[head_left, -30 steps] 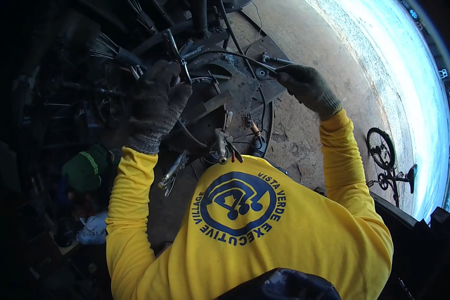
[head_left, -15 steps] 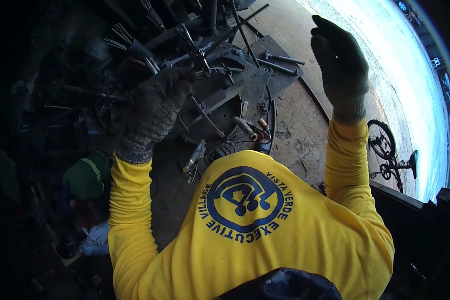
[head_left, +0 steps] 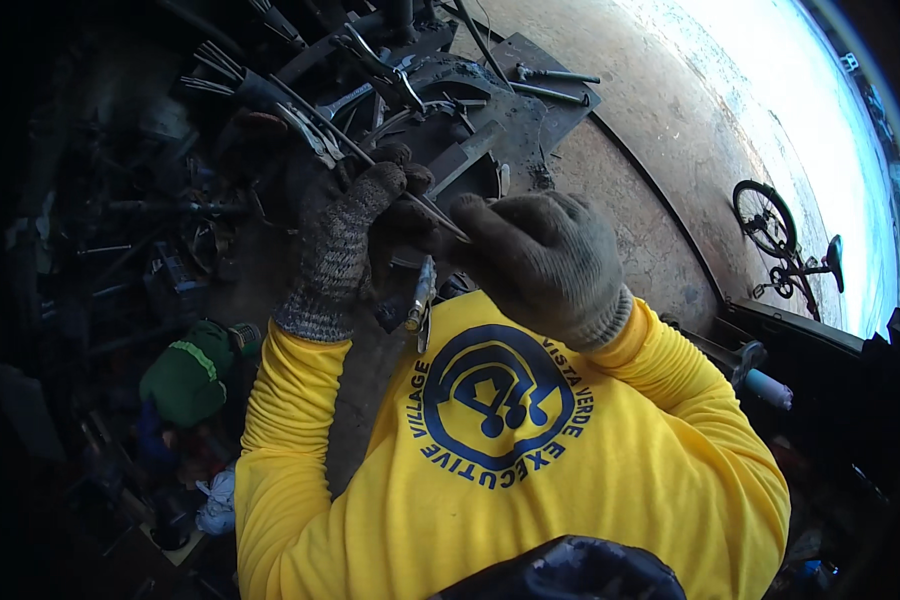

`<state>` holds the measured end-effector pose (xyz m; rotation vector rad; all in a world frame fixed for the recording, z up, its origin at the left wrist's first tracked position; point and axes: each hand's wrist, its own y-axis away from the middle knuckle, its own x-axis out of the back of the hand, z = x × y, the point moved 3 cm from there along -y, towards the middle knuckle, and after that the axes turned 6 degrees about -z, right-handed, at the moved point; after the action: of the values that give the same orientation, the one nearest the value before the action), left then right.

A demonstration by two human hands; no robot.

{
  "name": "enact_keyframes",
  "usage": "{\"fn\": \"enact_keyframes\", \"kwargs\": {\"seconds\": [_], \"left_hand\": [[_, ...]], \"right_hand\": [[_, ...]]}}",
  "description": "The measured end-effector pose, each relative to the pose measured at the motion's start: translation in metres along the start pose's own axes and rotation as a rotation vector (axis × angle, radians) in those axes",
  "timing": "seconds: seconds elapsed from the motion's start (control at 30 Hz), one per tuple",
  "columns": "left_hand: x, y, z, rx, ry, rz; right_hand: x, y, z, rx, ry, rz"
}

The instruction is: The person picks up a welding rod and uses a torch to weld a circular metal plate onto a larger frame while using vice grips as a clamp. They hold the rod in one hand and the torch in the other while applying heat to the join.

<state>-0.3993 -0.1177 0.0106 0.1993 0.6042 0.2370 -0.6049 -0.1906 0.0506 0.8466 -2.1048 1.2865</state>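
My left hand [head_left: 355, 215], in a dark knitted glove, is closed round a thin grey metal rod [head_left: 435, 212] resembling a welding rod. The rod slants from the upper left down toward my chest. At its lower end, my gloved right hand [head_left: 535, 260] is closed with its fingers curled; they appear to pinch the tip, though the glove hides part of the contact. Just below both hands is a tool with a brass-coloured end [head_left: 415, 318]. Beyond my left hand, locking pliers [head_left: 382, 65] and a wrench [head_left: 345, 100] lie on the dark metal work.
A bundle of thin rods [head_left: 215, 68] stands in a holder at the far left. Metal bars [head_left: 555, 93] lie on a steel plate [head_left: 530, 60]. A bicycle [head_left: 785, 245] is at the right, and a green shape with a light stripe [head_left: 185, 375] is low at left.
My right hand has come down and inward from its raised, open pose and closed at the rod's end. My left hand has moved right, and the rod now shows in it.
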Motion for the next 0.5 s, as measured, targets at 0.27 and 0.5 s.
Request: {"fn": "enact_keyframes", "kwargs": {"seconds": [0.27,0.5], "left_hand": [[0.01,0.001,-0.025,0.163,0.164,-0.072],[0.019,0.001,-0.053,0.268,0.13,-0.104]], "right_hand": [[-0.03,0.042,-0.02,-0.444,-0.117,-0.262],[-0.062,0.071,0.003,-0.638,-0.104,-0.269]]}}
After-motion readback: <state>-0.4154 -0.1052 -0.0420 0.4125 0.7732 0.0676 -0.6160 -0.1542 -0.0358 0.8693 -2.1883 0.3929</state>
